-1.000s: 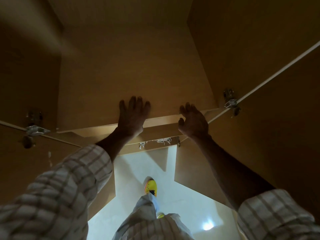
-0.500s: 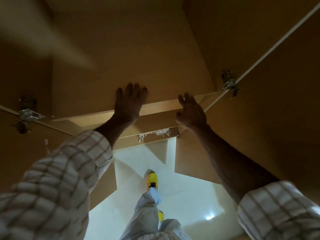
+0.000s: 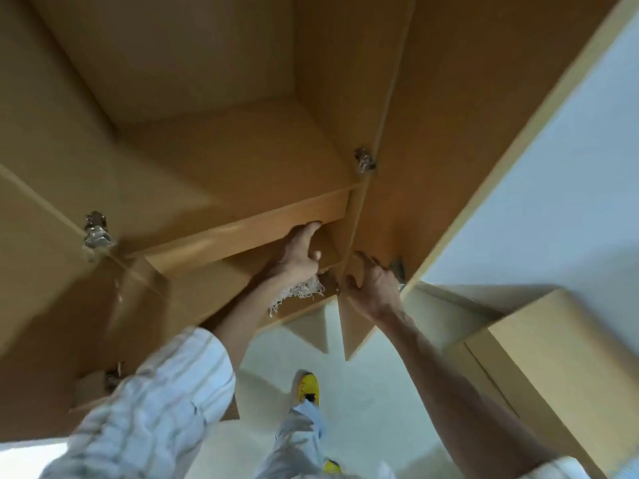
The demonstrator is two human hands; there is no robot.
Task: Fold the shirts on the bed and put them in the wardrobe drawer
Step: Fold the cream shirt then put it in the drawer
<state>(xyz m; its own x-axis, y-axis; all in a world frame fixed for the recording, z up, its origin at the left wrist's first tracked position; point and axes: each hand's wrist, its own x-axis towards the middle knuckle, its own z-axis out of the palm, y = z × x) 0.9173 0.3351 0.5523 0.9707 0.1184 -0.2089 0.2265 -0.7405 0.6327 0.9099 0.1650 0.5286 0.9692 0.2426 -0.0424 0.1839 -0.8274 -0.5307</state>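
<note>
Gripping drawer front (image 3: 249, 233): left hand (image 3: 299, 257); no legible writing, blurry.

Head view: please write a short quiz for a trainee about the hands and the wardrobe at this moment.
1. True or false: the left hand touches the drawer front.
2. Which colour is the shoe on the floor? A red, B yellow, C black.
3. Fill in: the frayed white fabric hangs ____ the drawer front.

Key: 1 true; 2 B; 3 below.
</note>
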